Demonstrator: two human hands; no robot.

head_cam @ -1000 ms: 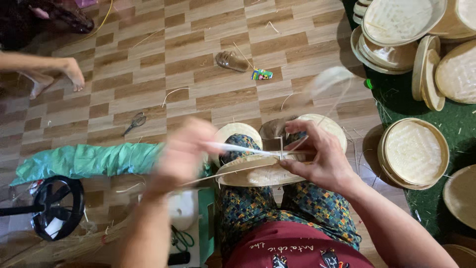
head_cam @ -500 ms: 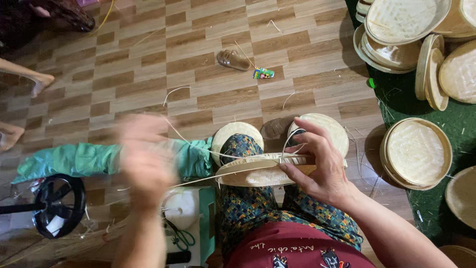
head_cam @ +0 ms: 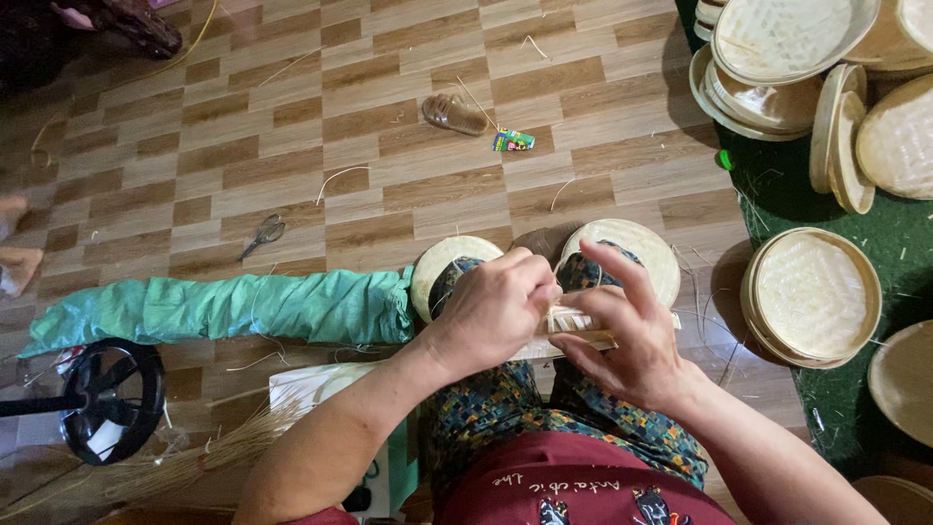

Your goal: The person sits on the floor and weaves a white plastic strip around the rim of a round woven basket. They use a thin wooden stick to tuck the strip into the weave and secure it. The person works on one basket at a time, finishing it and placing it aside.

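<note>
My left hand (head_cam: 491,311) pinches down on the pale rim binding of a woven bamboo lid (head_cam: 573,335) that lies across my knees. My right hand (head_cam: 627,335) grips the same rim from the other side, thumb under, forefinger raised. Two round woven pieces (head_cam: 641,248) lie under my legs on the wood-pattern floor (head_cam: 292,126). A long green cloth bundle (head_cam: 224,309) lies to my left, small scissors (head_cam: 264,231) beyond it, stacked woven trays (head_cam: 812,292) to my right.
</note>
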